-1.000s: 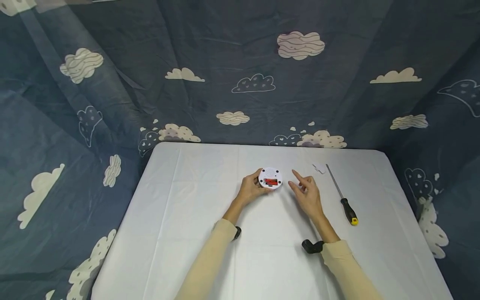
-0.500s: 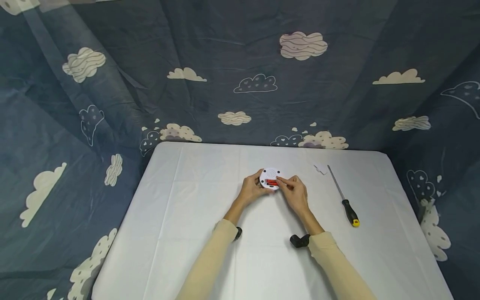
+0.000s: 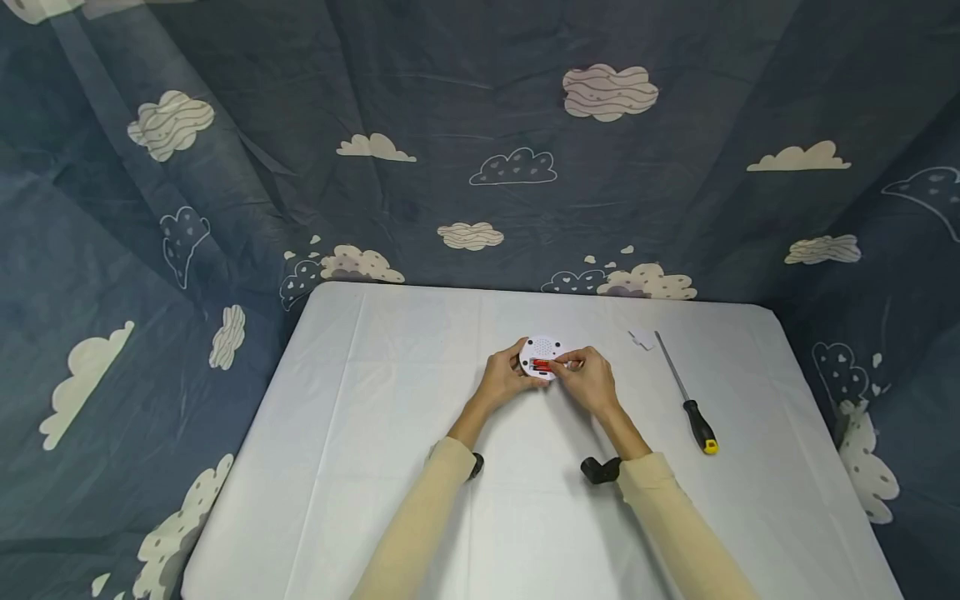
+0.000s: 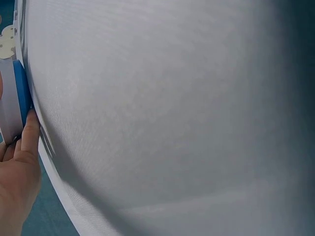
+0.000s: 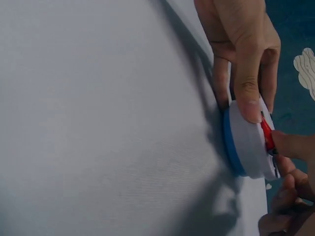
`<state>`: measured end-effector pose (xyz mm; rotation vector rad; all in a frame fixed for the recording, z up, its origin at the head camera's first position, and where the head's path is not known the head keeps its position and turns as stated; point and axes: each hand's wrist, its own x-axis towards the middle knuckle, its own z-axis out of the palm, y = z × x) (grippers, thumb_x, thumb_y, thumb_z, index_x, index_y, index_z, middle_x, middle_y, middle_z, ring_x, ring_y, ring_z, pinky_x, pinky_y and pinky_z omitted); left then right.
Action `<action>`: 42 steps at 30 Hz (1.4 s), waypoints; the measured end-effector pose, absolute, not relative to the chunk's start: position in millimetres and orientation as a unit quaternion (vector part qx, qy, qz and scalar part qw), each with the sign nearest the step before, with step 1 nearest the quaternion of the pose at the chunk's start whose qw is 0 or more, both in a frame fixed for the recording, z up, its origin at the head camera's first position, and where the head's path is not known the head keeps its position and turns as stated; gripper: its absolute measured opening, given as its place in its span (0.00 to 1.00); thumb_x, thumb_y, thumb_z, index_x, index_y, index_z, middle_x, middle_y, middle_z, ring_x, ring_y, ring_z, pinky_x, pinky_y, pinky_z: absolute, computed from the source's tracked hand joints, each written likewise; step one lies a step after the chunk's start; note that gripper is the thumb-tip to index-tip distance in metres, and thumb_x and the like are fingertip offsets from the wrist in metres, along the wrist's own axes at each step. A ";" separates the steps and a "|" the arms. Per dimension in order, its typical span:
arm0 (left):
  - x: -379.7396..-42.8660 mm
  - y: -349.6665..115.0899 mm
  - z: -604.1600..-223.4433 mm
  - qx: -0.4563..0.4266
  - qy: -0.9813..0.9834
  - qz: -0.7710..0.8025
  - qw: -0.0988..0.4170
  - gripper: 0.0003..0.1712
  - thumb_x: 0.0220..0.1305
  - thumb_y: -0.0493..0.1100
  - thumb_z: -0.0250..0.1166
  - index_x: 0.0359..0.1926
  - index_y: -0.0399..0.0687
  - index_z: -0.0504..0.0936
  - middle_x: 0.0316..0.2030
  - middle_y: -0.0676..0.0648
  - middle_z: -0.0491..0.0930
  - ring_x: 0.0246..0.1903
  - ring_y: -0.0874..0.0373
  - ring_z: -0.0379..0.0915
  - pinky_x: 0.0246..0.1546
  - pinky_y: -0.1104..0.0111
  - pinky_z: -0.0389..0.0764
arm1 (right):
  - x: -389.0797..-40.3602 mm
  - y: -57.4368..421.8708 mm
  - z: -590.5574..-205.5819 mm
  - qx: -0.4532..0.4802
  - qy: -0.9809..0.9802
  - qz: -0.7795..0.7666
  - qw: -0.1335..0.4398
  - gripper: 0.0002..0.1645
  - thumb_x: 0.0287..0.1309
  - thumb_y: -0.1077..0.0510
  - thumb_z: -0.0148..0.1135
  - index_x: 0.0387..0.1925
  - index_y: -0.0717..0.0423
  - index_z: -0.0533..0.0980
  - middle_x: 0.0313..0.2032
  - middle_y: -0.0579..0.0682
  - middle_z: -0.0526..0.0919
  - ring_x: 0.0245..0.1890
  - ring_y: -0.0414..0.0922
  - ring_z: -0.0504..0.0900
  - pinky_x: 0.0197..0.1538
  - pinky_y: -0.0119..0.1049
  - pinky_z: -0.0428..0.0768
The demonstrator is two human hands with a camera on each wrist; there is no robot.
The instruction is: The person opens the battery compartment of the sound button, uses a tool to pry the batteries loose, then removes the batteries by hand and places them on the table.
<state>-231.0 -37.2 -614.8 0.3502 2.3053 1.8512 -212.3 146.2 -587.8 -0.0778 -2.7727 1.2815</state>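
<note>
A round white device (image 3: 540, 345) with a speaker grille and small dark feet is held above the table. Its side facing the head camera has a battery compartment; the right wrist view shows a blue band (image 5: 233, 147) round its other side. My left hand (image 3: 498, 379) grips it by the left edge, thumb and fingers spread round the rim. Inside the compartment lies red colour from batteries, and one red battery (image 5: 267, 132) sticks out tilted. The thumb and forefinger of my right hand (image 3: 588, 379) pinch that battery at its right end, partly hiding it.
To the right on the white-covered table (image 3: 390, 417) lies a screwdriver (image 3: 699, 425) with a black and yellow handle. Beside its tip is a small thin white piece (image 3: 640, 340). A dark cloud-print cloth (image 3: 420, 100) hangs round the back and sides.
My right hand has come left from beside the device onto the battery compartment, and a battery now tilts there. The left hand and the device have stayed nearly still.
</note>
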 end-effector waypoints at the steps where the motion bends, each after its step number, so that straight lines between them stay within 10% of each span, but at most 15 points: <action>1: -231.1 -37.0 -614.9 0.118 0.772 0.619 0.082 0.56 0.49 0.30 0.81 0.76 0.30 0.61 0.72 0.30 0.68 0.69 0.45 0.73 0.60 0.72 0.84 | -213.3 146.7 -586.7 -0.024 -0.907 0.419 0.034 0.14 0.60 0.54 0.75 0.38 0.63 0.88 0.36 0.57 0.78 0.36 0.49 0.74 0.36 0.35 0.68; 30: -233.2 -35.8 -617.7 0.101 0.782 0.609 0.084 0.55 0.50 0.32 0.81 0.77 0.33 0.62 0.72 0.34 0.69 0.71 0.48 0.70 0.63 0.72 0.82 | -217.3 187.5 -594.4 -0.025 -0.843 0.511 0.163 0.11 0.58 0.59 0.77 0.40 0.61 0.88 0.31 0.52 0.71 0.29 0.38 0.63 0.29 0.24 0.59; 42: -230.4 -36.1 -615.3 0.098 0.783 0.608 0.084 0.56 0.48 0.31 0.82 0.77 0.32 0.62 0.72 0.33 0.69 0.72 0.47 0.70 0.62 0.74 0.82 | -221.7 288.3 -594.9 -0.196 -0.838 0.465 0.207 0.20 0.62 0.50 0.74 0.46 0.61 0.87 0.34 0.42 0.69 0.33 0.36 0.65 0.33 0.28 0.63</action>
